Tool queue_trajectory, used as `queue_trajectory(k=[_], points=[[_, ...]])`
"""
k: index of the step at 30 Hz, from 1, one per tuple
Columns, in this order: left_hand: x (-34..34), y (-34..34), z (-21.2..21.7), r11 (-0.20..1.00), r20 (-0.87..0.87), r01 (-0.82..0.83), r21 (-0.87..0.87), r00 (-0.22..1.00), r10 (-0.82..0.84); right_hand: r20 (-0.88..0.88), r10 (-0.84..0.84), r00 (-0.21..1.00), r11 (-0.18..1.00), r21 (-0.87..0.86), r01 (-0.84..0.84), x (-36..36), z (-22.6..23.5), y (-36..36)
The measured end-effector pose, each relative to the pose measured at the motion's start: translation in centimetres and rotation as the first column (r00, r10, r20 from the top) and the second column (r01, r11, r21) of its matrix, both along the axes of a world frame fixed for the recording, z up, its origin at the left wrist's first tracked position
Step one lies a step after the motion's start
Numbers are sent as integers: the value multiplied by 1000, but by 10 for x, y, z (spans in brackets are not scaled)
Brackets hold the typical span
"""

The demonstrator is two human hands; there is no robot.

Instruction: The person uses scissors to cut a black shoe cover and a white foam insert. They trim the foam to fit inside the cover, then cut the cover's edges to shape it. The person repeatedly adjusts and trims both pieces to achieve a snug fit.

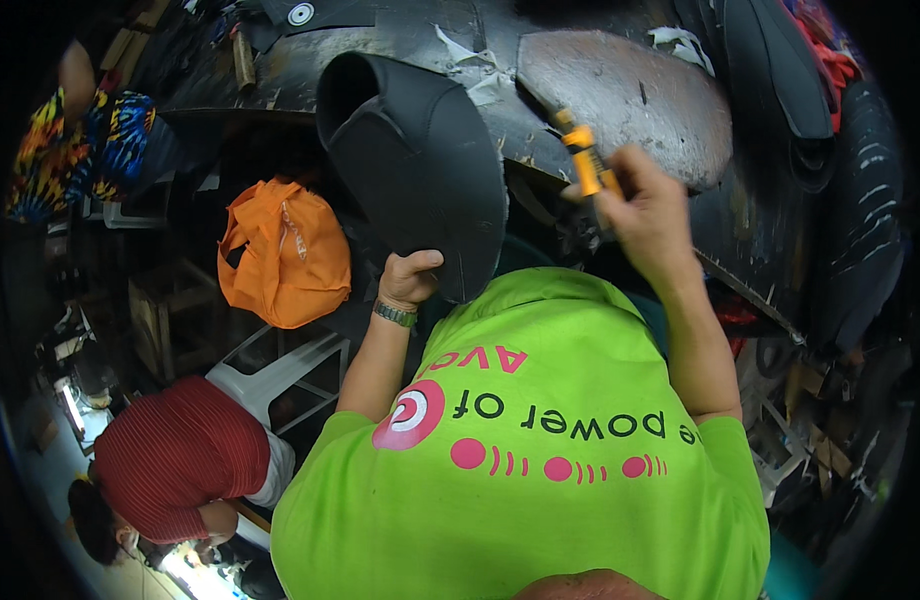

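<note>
My left hand (412, 280) grips the near end of a large black leather-like piece (420, 170), thumb on top. The piece is curved, with a hollow opening at its far end, a seam beside it and a rough pale right edge. In my right hand (645, 205) is a utility knife (586, 158) with a yellow and black handle. Its dark blade end points up and left, over the dark worktable (380, 38), apart from the black piece. A worn grey-brown board (630, 95) lies on the table just beyond the knife.
White scraps (465, 50) lie on the worktable. Long black padded pieces (780, 70) hang over its right side. An orange bag (285, 250) and a white plastic stool (285, 370) stand to my left. A person in a red shirt (180, 450) bends near a lamp. Another person's patterned clothing (120, 145) shows far left.
</note>
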State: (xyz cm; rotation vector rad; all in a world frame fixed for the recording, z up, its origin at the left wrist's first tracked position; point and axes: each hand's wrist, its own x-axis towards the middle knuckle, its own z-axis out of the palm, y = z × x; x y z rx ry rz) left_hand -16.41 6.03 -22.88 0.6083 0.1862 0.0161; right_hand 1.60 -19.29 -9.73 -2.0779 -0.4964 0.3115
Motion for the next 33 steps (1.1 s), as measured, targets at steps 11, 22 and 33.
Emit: queue_trajectory(k=[11, 22, 33], points=[[50, -38, 52, 945, 67, 176, 276, 977, -202, 345, -219, 913, 717, -578, 390, 93, 29, -100], [115, -72, 70, 824, 94, 220, 523, 945, -313, 407, -257, 877, 883, -269, 384, 63, 5, -101], [179, -18, 145, -524, 570, -537, 661, 814, -115, 245, -344, 907, 913, -140, 384, 69, 0, -117]])
